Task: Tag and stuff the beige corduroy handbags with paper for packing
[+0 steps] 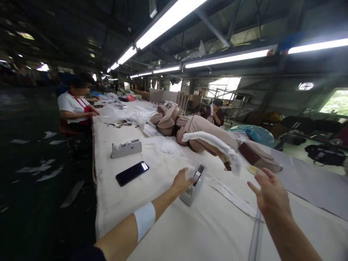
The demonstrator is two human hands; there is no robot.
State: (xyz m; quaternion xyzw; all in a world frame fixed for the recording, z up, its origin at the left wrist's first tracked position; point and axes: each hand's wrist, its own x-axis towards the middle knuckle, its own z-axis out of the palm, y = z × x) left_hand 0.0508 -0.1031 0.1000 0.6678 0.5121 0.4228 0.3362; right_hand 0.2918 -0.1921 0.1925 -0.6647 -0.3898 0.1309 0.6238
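1. While the left hand [185, 181] sits at the top of a tape dispenser [194, 185], its fingers curve against the grey casing, and it cannot be told whether they grip it or only touch it
2. That dispenser stands near the front of the worktop [152, 232], its lower end at the white cover and its body leaning slightly
3. A white band [144, 220] circles the left forearm
4. The right hand [269, 194] is held up and wide open, fingers spread, with nothing in it; it hangs over the worktop, well to the right of the dispenser
5. Beneath the right hand, a pale strip [231, 195] runs across the cover, and a clear rod [255, 232] lies near it
6. Farther along are a second tape dispenser [126, 148] and a black phone [132, 173], lying apart from each other
7. Ahead, beige upholstered pieces [165, 119] lie heaped, with a white padded strip [212, 148] draped over them and clear plastic [138, 116] beside them
8. A brown cushion [258, 157] lies to the right of the heap
9. One co-worker [73, 105] sits at the worktop's left edge, hands on it, while another [216, 112] sits beyond its far right side
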